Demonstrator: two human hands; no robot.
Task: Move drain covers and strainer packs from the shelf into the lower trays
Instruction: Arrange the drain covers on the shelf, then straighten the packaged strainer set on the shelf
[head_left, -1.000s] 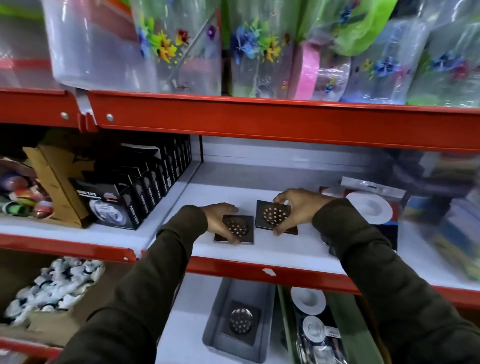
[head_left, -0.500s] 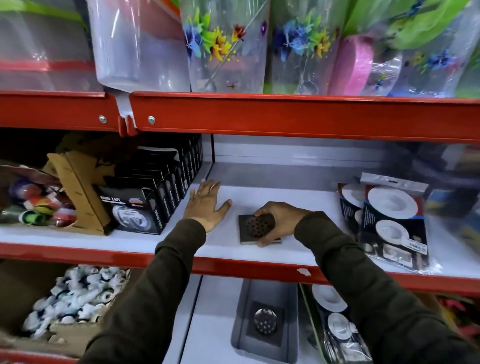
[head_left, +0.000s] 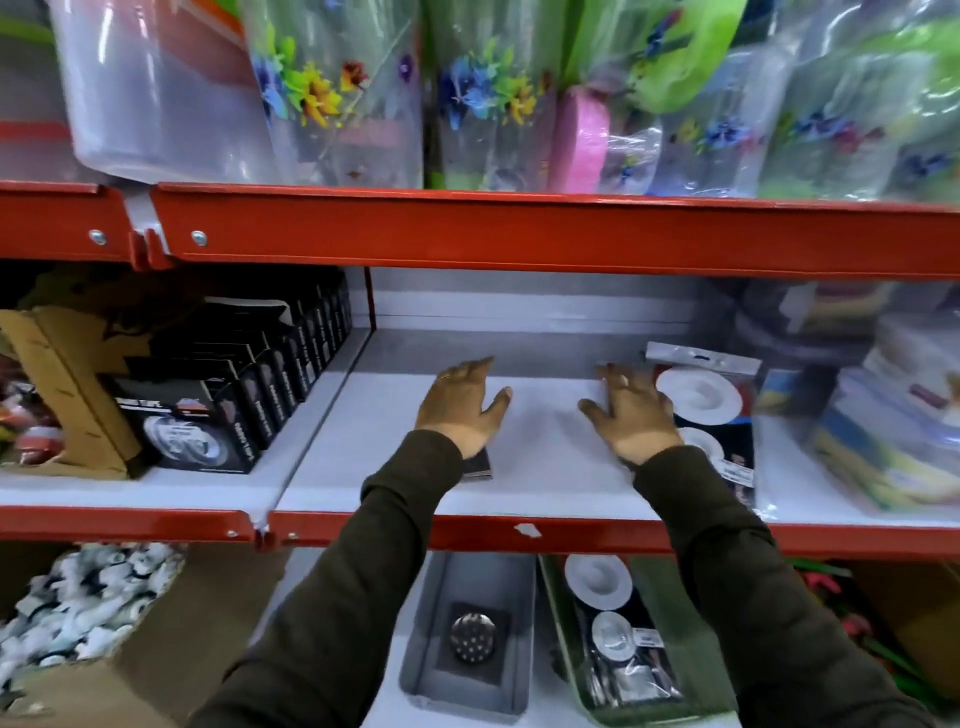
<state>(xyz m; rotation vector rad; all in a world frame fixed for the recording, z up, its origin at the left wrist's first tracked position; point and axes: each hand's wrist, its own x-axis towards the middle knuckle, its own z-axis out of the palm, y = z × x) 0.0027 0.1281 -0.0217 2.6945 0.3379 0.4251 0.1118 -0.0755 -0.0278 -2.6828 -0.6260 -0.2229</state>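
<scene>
Trays sit nearest the viewer on the lowest level: a grey tray (head_left: 470, 644) holding one square drain cover (head_left: 471, 642) with a round perforated centre, and just to its right a green tray (head_left: 566, 644) holding a strainer pack (head_left: 621, 631) whose white discs run front to back. Two dark sleeves rise from the bottom of the view past the red front edge of the middle shelf (head_left: 519, 457).

On that white shelf, the left hand (head_left: 460, 405) lies palm down with fingers extended and a little apart, gripping nothing. A dark square stack of covers (head_left: 478, 464) peeks out from beneath its wrist, so the covers lie toward the viewer from the fingertips, under the heel of the hand rather than ahead of it. The left hand is clearly the nearer one to them.

The right hand (head_left: 631, 415) is also flat and spread, fingers apart, empty. Its outer edge is at or over a second strainer pack (head_left: 719, 410) that lies on the shelf with its long axis running from front to back; whether they touch cannot be told.

Further left stand black tape boxes (head_left: 234, 395). Above, the top shelf carries flowered plastic containers (head_left: 337, 98).

Judging from this, picking up the covers would call for the left hand to draw back.
</scene>
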